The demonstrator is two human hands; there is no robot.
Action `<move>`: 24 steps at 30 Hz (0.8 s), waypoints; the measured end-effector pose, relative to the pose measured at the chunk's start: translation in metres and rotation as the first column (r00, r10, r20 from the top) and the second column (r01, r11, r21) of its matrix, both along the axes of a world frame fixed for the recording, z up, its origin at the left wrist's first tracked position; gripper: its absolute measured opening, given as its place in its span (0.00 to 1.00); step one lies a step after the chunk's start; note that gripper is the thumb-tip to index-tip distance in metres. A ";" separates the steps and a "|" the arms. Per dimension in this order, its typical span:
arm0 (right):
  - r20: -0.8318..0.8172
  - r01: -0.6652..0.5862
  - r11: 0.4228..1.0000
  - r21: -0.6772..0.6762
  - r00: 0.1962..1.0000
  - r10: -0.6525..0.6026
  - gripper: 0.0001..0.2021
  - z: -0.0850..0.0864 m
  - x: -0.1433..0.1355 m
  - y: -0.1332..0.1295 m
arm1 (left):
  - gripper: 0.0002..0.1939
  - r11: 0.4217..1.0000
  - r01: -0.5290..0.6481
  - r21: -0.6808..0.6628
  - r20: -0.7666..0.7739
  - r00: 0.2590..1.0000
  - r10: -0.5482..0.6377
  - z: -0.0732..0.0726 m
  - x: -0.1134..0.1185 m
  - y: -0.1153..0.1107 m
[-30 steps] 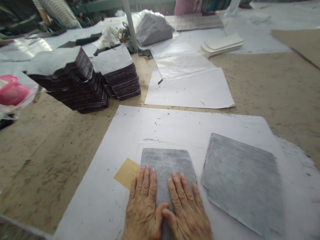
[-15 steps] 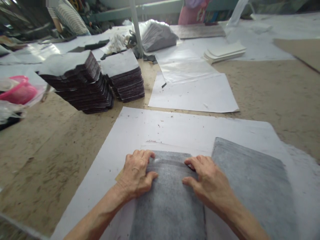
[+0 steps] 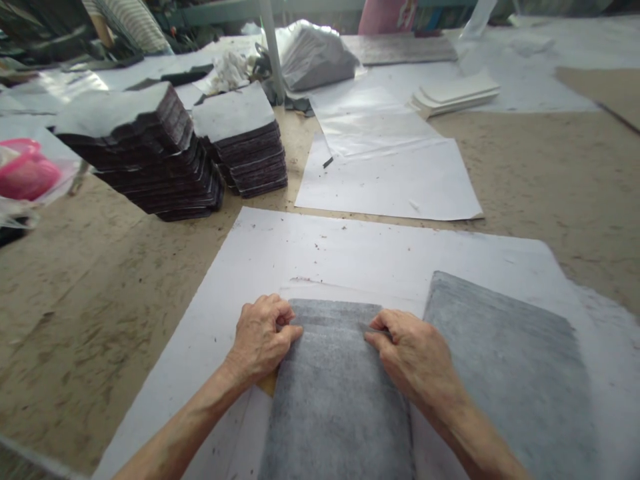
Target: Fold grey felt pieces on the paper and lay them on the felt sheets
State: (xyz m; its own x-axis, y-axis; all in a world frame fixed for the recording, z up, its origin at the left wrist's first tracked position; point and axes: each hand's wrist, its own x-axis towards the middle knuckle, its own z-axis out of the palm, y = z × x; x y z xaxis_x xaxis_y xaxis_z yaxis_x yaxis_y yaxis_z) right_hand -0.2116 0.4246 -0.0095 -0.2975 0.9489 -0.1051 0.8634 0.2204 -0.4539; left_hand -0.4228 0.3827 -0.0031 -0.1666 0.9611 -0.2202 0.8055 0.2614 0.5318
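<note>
A grey, felt-like sheet (image 3: 340, 393) lies in front of me on a large white paper (image 3: 380, 257). A crosswise band or fold runs near its far end. At its left edge, my left hand (image 3: 263, 337) pinches the material between thumb and fingers. Opposite, my right hand (image 3: 415, 350) is closed in a pinch on the right edge, at about the same height. A small yellow piece (image 3: 269, 383) peeks out under my left wrist. To the right rests a wider grey piece (image 3: 505, 360), apart from my fingers.
Two stacks of dark, white-topped pieces (image 3: 150, 153) stand at the back left. Beyond the paper lie a smaller white sheet (image 3: 390, 187) and thin white slabs (image 3: 455, 97). A pole (image 3: 271, 53) rises behind. A pink basin (image 3: 30, 173) sits far left. Two people are across the table.
My fingers and thumbs have closed from a spread grip into pinches at the sheet's edges. My left hand has shifted slightly left. The view has tilted down a little.
</note>
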 end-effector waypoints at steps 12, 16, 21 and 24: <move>0.018 0.002 0.994 -0.106 1.000 0.000 0.04 0.007 0.001 0.005 | 0.11 1.000 0.027 -0.013 0.161 0.987 -0.025 -0.006 -0.011 0.003; 0.089 -0.004 0.999 -0.049 0.996 0.009 0.04 0.008 -0.005 0.002 | 0.11 0.999 0.042 0.010 0.117 0.992 -0.043 -0.004 -0.007 0.001; 0.105 -0.101 0.993 0.062 0.990 0.094 0.07 0.008 -0.004 0.001 | 0.10 0.994 0.062 0.092 0.022 0.998 -0.064 -0.002 -0.003 -0.009; 0.095 -0.154 0.986 0.058 0.984 0.148 0.10 0.007 0.000 0.005 | 0.18 0.990 0.100 0.099 -0.011 0.995 -0.099 -0.001 -0.002 -0.010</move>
State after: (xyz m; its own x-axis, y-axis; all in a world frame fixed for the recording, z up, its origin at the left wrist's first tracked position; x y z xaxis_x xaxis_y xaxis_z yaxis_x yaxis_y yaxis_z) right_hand -0.2118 0.4300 -0.0024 -0.4302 0.8994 -0.0775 0.8546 0.3781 -0.3560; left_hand -0.4249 0.3729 -0.0044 -0.0700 0.9900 -0.1224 0.8284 0.1260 0.5458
